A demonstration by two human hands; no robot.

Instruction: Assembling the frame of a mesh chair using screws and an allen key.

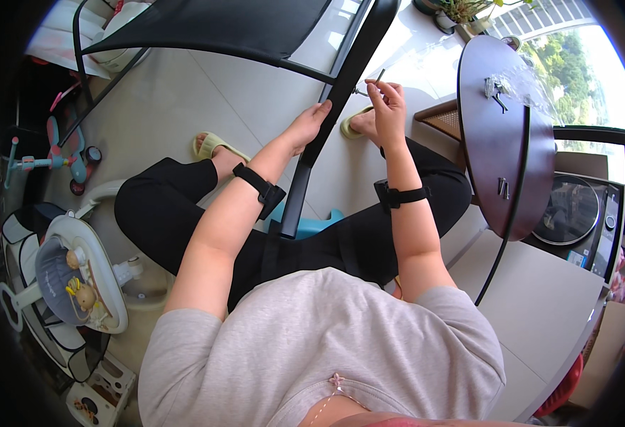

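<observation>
A black metal frame (348, 67) with dark fabric stretched across it slants up and away from between my knees. My left hand (309, 128) grips its bar from the left side, thumb lying along the edge and the other fingers mostly hidden. Just right of the bar, my right hand (389, 107) pinches a thin metal hex key (380, 75), whose short end points up from the fingertips. Near the bar's right edge a small metal piece (359, 91) shows by those fingers, too small to make out clearly.
On my right a round dark table top (497, 149) carries bolts (503, 187) and a clear plastic bag (518, 89) of hardware. A record player (568, 210) sits beyond it. To my left stand a baby swing (77, 277) and a child's scooter (74, 153). A blue stool (316, 224) shows beneath me.
</observation>
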